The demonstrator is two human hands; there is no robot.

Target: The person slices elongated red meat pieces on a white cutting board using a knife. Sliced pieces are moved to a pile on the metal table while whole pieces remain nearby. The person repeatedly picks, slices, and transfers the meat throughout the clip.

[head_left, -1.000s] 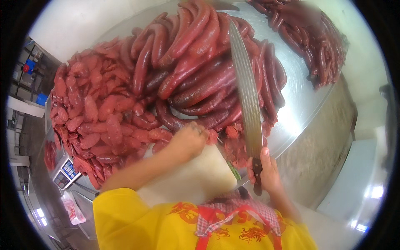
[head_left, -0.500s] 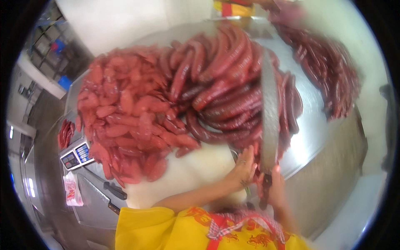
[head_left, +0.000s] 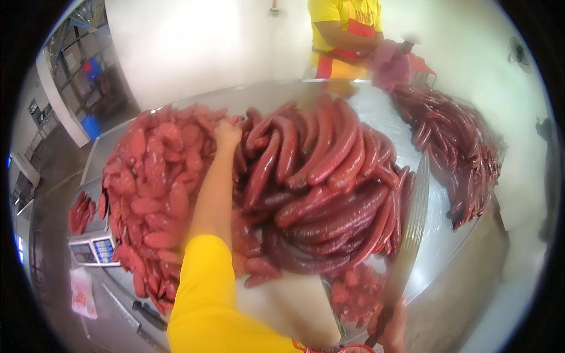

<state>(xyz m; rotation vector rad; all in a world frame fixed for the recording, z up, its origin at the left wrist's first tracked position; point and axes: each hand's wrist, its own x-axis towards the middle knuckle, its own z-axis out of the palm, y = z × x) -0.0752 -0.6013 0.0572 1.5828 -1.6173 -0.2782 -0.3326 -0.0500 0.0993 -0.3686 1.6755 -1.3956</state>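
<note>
Dark-red, glossy, curved sausages (head_left: 329,217) lay heaped beside pale-red oval slices (head_left: 154,207); and there was my left hand (head_left: 228,133) at their far border, grip impossible to tell, my right hand (head_left: 393,328) clasping the long steel knife (head_left: 411,232), best held well clear.

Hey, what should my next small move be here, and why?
I'd probably draw one of the long sausages toward the white board: your left hand is at their far left edge, beside the flat pieces, though its grip is unclear; your right hand holds the long knife, and the board lies nearer you.
</note>
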